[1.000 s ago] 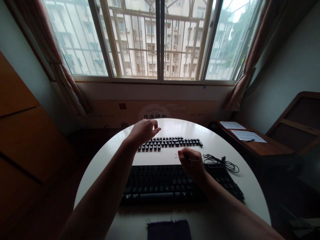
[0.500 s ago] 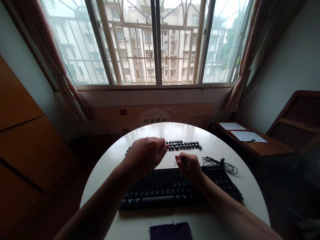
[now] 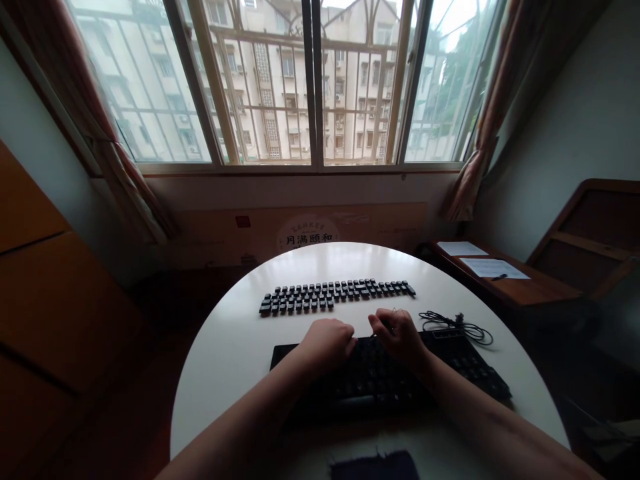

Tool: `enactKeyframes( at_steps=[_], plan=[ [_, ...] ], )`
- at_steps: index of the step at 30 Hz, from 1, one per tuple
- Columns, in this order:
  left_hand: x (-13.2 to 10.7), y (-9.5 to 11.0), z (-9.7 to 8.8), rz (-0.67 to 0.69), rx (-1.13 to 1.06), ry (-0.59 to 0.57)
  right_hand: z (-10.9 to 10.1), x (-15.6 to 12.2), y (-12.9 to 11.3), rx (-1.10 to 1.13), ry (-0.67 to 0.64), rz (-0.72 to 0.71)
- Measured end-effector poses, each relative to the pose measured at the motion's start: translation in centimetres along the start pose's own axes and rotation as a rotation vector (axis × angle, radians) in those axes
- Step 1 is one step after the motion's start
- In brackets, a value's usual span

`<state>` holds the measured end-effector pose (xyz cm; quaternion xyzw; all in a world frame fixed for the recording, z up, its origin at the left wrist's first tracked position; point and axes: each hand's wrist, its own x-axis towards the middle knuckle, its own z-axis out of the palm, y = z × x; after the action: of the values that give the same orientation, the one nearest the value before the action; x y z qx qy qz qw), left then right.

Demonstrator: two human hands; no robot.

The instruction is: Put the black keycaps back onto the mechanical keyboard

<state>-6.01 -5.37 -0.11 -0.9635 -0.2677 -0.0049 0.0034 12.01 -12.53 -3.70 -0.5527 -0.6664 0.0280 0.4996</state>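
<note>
A black keyboard lies on the round white table, many of its keys still seated at the front and right. My left hand is closed over the keyboard's upper left part, knuckles up; what its fingers hold, if anything, is hidden. Close by on the right, my right hand is curled above the keyboard's back edge. It grips a thin wire tool, of which fine wire shows over the knuckles. Beyond both hands, loose black keycaps stand in several neat rows.
A coiled black cable rests behind the keyboard on the right. Dark purple cloth lies at the near edge. To the right, a wooden chair bears papers and a pen. A window is ahead.
My left hand has come back from over the keycap rows down to the keyboard, uncovering the rows. My right hand stays curled near the back edge. The view has shifted slightly.
</note>
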Motion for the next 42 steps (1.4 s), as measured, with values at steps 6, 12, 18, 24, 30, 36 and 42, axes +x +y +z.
enactKeyframes(
  at_steps=[6, 12, 18, 24, 30, 36, 42],
  plan=[
    [0.2, -0.9, 0.5, 0.002, -0.066, 0.009, 0.5, -0.3, 0.3, 0.027, -0.006, 0.076],
    [0.2, -1.3, 0.3, 0.026, -0.098, 0.002, 0.5, -0.6, 0.3, 0.005, -0.008, 0.109],
    [0.3, -1.4, 0.4, 0.020, -0.162, -0.009, 0.6, -0.3, 0.5, 0.028, -0.054, 0.121],
    [0.6, -1.9, 0.7, 0.008, -0.232, -0.057, -0.4, -0.5, 0.1, 0.057, -0.057, 0.077],
    [0.9, -1.8, 0.7, -0.024, -0.259, -0.092, -3.3, -0.9, -1.7, 0.116, -0.147, 0.106],
    [0.6, -1.5, 0.0, -0.097, -0.238, -0.142, -5.0, 0.0, -1.9, 0.100, -0.334, 0.211],
    [-0.2, -2.1, -1.3, -0.176, -0.162, -0.182, -5.6, 0.3, -2.3, 0.110, -0.515, 0.171]
  ],
)
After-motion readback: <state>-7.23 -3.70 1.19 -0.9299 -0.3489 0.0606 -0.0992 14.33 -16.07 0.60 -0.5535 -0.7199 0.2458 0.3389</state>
